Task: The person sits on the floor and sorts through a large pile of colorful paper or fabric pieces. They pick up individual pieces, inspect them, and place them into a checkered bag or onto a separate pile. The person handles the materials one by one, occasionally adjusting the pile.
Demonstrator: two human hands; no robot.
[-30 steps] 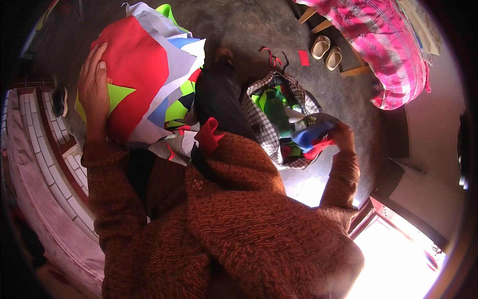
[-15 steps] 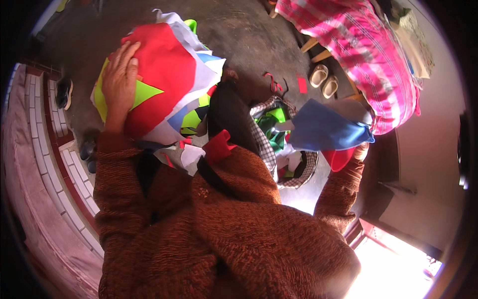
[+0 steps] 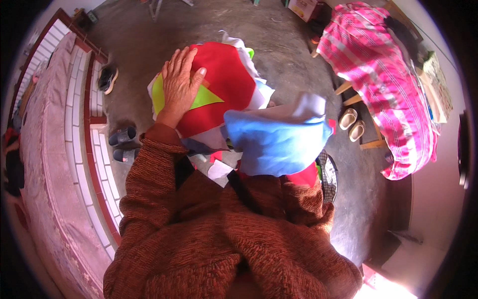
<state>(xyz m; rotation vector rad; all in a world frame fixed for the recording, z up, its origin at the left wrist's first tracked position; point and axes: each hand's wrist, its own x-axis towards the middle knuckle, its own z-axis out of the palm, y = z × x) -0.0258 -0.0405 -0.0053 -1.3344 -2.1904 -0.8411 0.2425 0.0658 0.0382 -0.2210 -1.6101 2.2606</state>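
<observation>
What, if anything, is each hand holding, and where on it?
The blue cloth appears held up by the hidden right hand; the grip's place cannot be told. The left hand lies open on the red cloth.

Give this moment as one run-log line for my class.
left hand: on large red cloth; right hand: hidden from view; blue cloth: ahead of right sleeve; beige shoes: on floor

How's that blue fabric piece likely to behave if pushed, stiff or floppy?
The blue fabric piece is probably floppy, since its surface bends in soft curves. It's likely light, as it looks thin. Its matte face suggests little slipperiness.
</observation>
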